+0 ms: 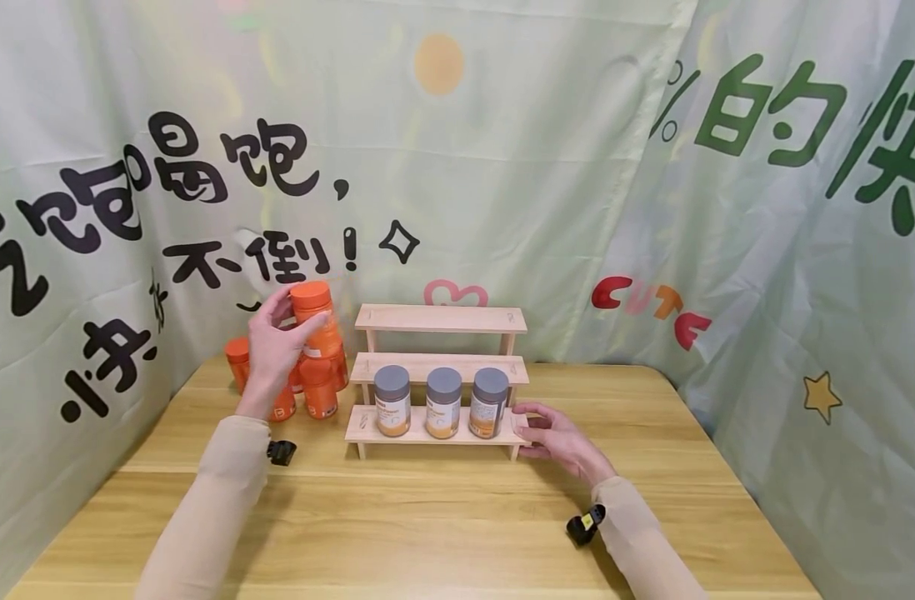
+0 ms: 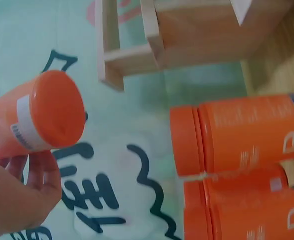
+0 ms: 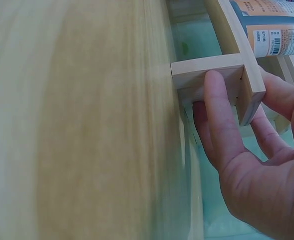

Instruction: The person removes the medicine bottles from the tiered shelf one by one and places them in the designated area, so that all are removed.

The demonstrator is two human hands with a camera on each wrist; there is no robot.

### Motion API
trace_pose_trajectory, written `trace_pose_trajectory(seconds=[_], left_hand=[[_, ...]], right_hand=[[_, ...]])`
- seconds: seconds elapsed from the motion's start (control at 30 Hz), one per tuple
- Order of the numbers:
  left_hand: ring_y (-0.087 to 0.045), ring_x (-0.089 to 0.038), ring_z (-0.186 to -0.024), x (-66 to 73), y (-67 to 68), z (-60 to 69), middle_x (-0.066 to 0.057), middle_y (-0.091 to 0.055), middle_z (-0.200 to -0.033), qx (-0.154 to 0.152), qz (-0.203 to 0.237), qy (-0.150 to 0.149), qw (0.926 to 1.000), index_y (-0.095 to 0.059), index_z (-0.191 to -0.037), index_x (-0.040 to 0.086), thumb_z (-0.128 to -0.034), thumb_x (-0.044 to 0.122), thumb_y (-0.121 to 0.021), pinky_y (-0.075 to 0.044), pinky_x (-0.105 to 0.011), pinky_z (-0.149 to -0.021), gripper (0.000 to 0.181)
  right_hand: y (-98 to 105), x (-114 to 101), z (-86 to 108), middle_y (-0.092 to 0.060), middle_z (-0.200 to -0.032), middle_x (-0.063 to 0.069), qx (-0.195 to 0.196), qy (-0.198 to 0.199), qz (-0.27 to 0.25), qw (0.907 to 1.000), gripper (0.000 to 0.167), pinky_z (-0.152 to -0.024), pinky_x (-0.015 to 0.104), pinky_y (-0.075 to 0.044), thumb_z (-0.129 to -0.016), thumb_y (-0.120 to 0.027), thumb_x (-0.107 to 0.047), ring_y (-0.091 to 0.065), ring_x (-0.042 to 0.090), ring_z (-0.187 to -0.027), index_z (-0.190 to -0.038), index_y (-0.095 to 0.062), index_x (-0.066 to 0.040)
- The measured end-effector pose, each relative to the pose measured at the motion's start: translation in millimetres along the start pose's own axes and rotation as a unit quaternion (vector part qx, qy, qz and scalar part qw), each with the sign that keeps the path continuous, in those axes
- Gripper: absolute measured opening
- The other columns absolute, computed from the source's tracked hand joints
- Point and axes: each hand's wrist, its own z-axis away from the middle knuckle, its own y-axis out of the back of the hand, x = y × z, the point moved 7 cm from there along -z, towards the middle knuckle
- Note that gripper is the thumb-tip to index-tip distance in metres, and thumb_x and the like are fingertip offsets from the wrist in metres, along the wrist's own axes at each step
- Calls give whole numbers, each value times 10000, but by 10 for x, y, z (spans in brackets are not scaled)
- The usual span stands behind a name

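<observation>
- Held item: one orange bottle point(image 1: 315, 319), left of centre in the head view, raised above the standing orange bottles point(image 1: 321, 392); its base shows in the left wrist view.
- Handling (judged): stiff, smooth plastic, probably light to moderate in weight; unlikely to break, but may slip under a loose hold.
- Hold point: the cylindrical body below the cap — thumb on one side, fingers opposite.
- Left hand point(image 1: 276, 343): parted only to the bottle's width, thumb and fingers clamped around its upper part.
- Right hand point(image 1: 561, 440): fingers straddle the lowest board's end on the wooden rack point(image 1: 441, 318), centre of the head view, one fingertip against its leg.
- Rack (judged): light, rigid wood; grey-lidded jars point(image 1: 443, 403) stand on its lowest tier.
</observation>
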Motion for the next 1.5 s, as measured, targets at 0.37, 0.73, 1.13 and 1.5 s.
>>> trace_pose_trajectory(seconds=[0.37, 0.73, 1.13, 1.5], left_hand=[[-599, -69, -1022, -135, 359, -61, 87, -671, -1165, 46, -268, 234, 9994, -575, -1353, 249, -776, 255, -845, -494, -161, -787, 637], [-560, -93, -975, -313, 684, -29, 73, -622, -1100, 896, 172, 640, 9938, -598, -1331, 186, -763, 135, -848, -477, -133, -770, 623], [-535, -71, -980, -552, 1037, 14, 93, -606, -1065, 1769, 84, 739, 9814, -620, -1307, 213, -745, 171, -861, -436, -165, -813, 612], [-550, -50, -914, -725, 1307, 69, 122, -620, -1019, 1971, -98, 803, 9770, -638, -1297, 179, -729, 121, -864, -459, -104, -749, 615]], right_hand=[[-19, 0, 15, -502, -1210, 185, -16, 19, -3, 10000, 465, -876, 403, -576, -947, -629, -65, -641, 192, -945, -1377, -464, -6], [-24, -14, 21, -506, -1211, 179, -21, 55, 23, 10000, 458, -888, 419, -571, -953, -622, -73, -638, 181, -949, -1377, -461, -6], [-20, 19, 3, -512, -1205, 177, 6, 6, 19, 10000, 446, -860, 392, -582, -943, -637, -74, -642, 191, -943, -1359, -484, -25], [-17, -27, 16, -504, -1212, 180, -4, 54, 77, 10000, 456, -868, 401, -579, -955, -616, -63, -639, 183, -943, -1377, -454, -4]])
